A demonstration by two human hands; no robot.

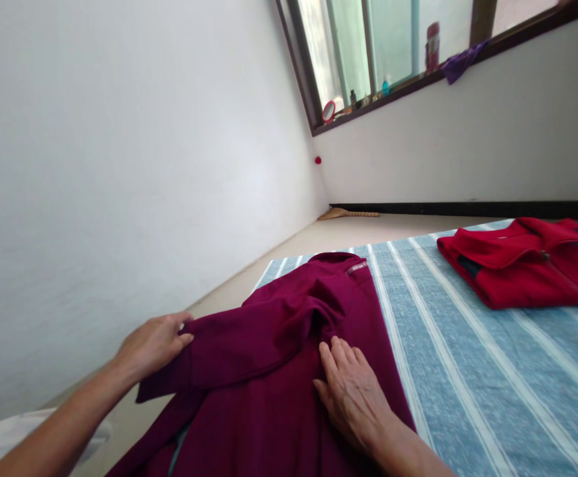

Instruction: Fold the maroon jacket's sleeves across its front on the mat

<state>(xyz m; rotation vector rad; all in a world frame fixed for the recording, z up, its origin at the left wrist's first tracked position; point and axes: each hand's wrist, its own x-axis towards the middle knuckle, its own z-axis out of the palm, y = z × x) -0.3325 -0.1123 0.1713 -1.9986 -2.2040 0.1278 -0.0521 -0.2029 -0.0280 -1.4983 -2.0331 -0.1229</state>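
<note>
A maroon garment lies spread on a blue sheet with white stripes. My left hand pinches the end of its sleeve at the left edge, fingers closed on the cloth, and the sleeve lies folded across the garment's body. My right hand lies flat on the garment's middle, fingers stretched out and pressing the cloth just below the fold. The garment's collar points away from me.
A folded red garment lies on the sheet at the far right. A white wall runs along the left. A window sill holds small bottles and a purple cloth. A hand broom lies on the floor by the far wall.
</note>
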